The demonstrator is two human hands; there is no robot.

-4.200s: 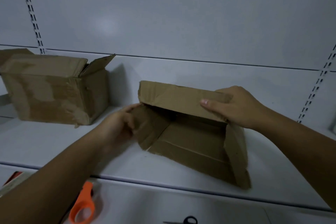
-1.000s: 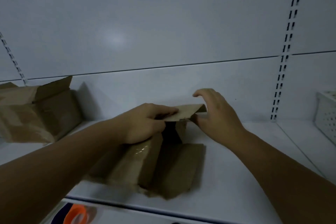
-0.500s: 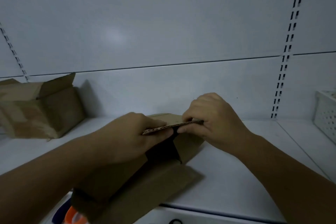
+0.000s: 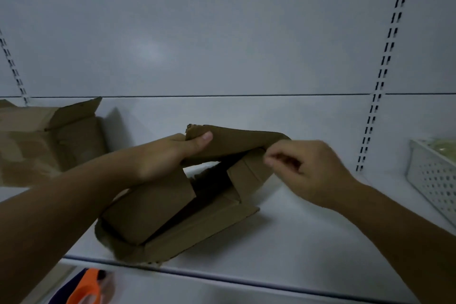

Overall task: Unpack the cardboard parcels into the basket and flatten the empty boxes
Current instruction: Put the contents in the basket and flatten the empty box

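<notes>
Editor: Which step is in hand?
Photographer: Flattening. A half-collapsed cardboard box point(image 4: 172, 205) lies on the white shelf point(image 4: 308, 242), one panel raised; the person's left hand point(image 4: 160, 158) clamps that panel, thumb on top.
Editor: And the right hand point(image 4: 313, 170)?
Photographer: Curled at the panel's other end, blurred — whether its grip has the cardboard cannot be told.
Editor: Anything left to unpack?
Photographer: Nothing shows inside this one. The white perforated basket point(image 4: 434, 180) stands well apart to the right, something pale in it.
Editor: Next move?
Photographer: Probably pressing the raised panel down so the side walls fold under — even pressure from both hands, or the creases may spring back. A second box point(image 4: 54, 140), flaps open, stands at the left against the back wall point(image 4: 222, 111), not yet flattened.
</notes>
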